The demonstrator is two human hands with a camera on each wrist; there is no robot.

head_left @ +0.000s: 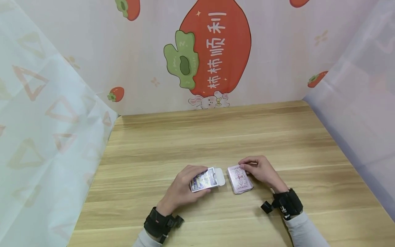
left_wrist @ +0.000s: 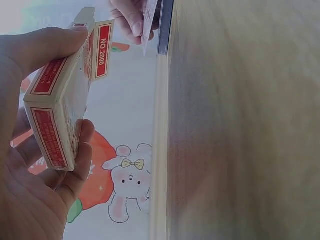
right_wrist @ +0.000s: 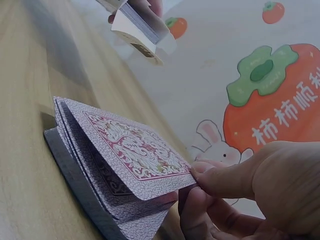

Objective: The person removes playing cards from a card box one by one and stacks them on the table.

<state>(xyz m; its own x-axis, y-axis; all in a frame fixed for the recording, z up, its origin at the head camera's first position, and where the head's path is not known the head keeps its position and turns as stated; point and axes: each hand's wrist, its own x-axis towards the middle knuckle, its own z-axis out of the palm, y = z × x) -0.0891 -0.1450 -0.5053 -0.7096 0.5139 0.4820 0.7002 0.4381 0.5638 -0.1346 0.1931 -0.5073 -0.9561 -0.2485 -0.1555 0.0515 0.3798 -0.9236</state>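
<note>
Left hand curls round the card box, flap open toward 3 o'clock, box bottom hidden under fingers; just beside it at 3 o'clock, right hand pinches the far edge of the card deck, lifted cards splayed, faces hidden; wooden table beneath; persimmon backdrop at 12 o'clock.

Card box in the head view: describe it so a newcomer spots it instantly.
Start at the wooden table, near its front edge, where two hands work side by side. The card box is gripped by the left hand. Unlike the loose playing cards the right hand pinches, it has an open tuck flap.
</note>
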